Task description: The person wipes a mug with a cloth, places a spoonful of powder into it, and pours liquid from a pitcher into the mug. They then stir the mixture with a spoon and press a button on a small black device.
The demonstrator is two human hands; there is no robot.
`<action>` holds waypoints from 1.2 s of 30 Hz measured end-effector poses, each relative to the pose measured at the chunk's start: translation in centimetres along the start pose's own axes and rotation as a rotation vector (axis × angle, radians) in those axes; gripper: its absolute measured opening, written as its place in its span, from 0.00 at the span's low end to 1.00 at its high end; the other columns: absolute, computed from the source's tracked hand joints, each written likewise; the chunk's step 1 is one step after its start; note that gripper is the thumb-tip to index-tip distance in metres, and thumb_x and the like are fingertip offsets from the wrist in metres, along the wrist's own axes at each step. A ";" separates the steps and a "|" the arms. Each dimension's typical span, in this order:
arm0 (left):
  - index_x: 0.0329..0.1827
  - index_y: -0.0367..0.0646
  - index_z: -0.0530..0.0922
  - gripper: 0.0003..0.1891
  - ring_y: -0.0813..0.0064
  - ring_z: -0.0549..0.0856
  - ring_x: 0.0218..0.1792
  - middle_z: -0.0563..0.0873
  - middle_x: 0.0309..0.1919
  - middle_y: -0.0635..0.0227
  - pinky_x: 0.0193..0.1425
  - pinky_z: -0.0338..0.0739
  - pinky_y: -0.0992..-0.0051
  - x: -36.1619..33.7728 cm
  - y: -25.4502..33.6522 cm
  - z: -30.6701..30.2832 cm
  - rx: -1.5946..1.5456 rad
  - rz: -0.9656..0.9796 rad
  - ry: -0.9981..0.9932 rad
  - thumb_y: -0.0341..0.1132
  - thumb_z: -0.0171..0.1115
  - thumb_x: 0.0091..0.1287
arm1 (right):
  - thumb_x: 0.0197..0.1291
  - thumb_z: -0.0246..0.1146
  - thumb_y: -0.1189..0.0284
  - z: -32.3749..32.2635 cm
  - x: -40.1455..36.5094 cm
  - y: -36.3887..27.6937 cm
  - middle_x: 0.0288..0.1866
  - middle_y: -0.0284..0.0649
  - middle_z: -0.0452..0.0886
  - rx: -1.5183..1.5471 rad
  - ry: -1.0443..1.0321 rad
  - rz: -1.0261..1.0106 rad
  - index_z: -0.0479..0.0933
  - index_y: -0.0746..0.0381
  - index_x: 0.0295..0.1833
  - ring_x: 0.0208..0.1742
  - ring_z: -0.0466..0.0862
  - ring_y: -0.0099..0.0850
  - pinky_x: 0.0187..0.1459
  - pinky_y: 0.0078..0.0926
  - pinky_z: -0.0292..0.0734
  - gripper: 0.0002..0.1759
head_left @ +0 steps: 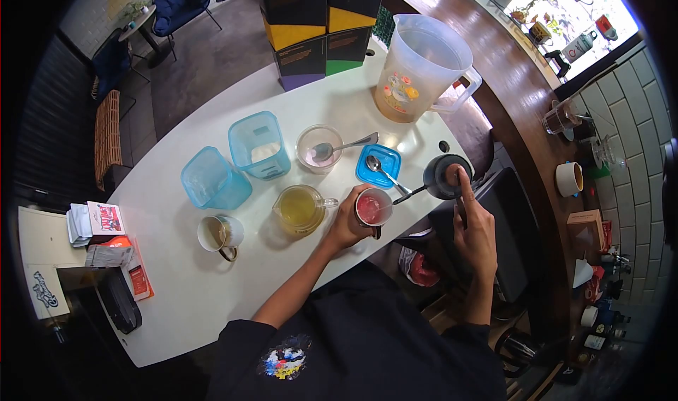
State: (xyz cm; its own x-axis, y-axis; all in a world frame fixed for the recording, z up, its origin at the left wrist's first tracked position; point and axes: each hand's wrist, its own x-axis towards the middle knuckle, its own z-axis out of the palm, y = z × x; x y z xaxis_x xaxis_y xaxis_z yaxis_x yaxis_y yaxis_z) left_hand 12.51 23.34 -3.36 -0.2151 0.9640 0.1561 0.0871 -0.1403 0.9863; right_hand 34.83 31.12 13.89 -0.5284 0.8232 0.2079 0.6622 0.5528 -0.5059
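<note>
My left hand [344, 222] is wrapped round a mug [373, 207] with pinkish-red liquid inside, held near the table's front edge. My right hand [474, 230] grips a dark gooseneck kettle [445, 178], one finger stretched over its lid. The kettle's spout [409, 195] reaches to the mug's rim, with a thin stream seeming to fall inside. Just behind the mug lies a blue lid [388, 158] with a spoon [374, 163] on it. To the left stands a glass pitcher of yellow-green liquid [299, 209]. A clear bowl [311, 144] holds another spoon.
Two blue containers [216, 182] and a white mug [214, 233] stand on the left of the white table [176, 288]. A large plastic jug [422, 67] and dark boxes [304, 55] are at the back. A wooden counter [522, 111] curves along the right.
</note>
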 end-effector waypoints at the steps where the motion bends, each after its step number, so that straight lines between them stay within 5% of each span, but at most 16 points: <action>1: 0.66 0.43 0.70 0.44 0.62 0.86 0.53 0.85 0.49 0.61 0.58 0.79 0.66 0.0 0.0 0.0 0.002 0.007 -0.001 0.27 0.80 0.41 | 0.50 0.56 0.91 0.0 0.0 0.1 0.41 0.57 0.81 0.000 0.000 0.000 0.58 0.48 0.83 0.41 0.84 0.57 0.42 0.52 0.74 0.52; 19: 0.67 0.42 0.70 0.43 0.65 0.85 0.53 0.84 0.50 0.62 0.59 0.79 0.67 0.0 0.5 -0.1 -0.016 0.007 -0.002 0.26 0.79 0.43 | 0.51 0.57 0.91 0.4 -0.1 0.5 0.37 0.55 0.80 -0.004 -0.002 -0.043 0.58 0.48 0.83 0.37 0.83 0.56 0.41 0.53 0.74 0.52; 28: 0.66 0.43 0.70 0.43 0.63 0.86 0.52 0.85 0.50 0.61 0.58 0.79 0.67 0.1 0.2 0.1 -0.002 -0.008 0.006 0.26 0.80 0.42 | 0.51 0.56 0.90 0.5 -0.1 0.5 0.46 0.60 0.83 0.053 -0.027 0.025 0.57 0.50 0.83 0.46 0.84 0.60 0.46 0.54 0.75 0.52; 33: 0.66 0.43 0.70 0.43 0.64 0.87 0.52 0.86 0.50 0.60 0.57 0.80 0.67 0.1 0.5 0.0 0.058 0.014 0.021 0.27 0.82 0.43 | 0.53 0.56 0.89 1.9 -0.2 2.0 0.47 0.61 0.84 0.161 -0.049 0.017 0.54 0.53 0.84 0.48 0.85 0.59 0.51 0.46 0.79 0.51; 36: 0.66 0.42 0.69 0.42 0.74 0.85 0.54 0.85 0.51 0.66 0.61 0.80 0.70 0.2 0.9 0.0 0.012 -0.008 -0.012 0.34 0.85 0.49 | 0.54 0.55 0.90 2.7 -0.4 3.2 0.50 0.61 0.85 0.273 -0.052 0.046 0.53 0.54 0.85 0.46 0.88 0.54 0.50 0.40 0.80 0.50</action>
State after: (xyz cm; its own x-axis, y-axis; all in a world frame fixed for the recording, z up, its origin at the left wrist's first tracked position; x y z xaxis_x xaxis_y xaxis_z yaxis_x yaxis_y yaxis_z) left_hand 12.53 23.37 -2.49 -0.2041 0.9678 0.1470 0.0968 -0.1295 0.9868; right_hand 35.73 32.23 9.97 -0.5318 0.8352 0.1399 0.5227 0.4537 -0.7218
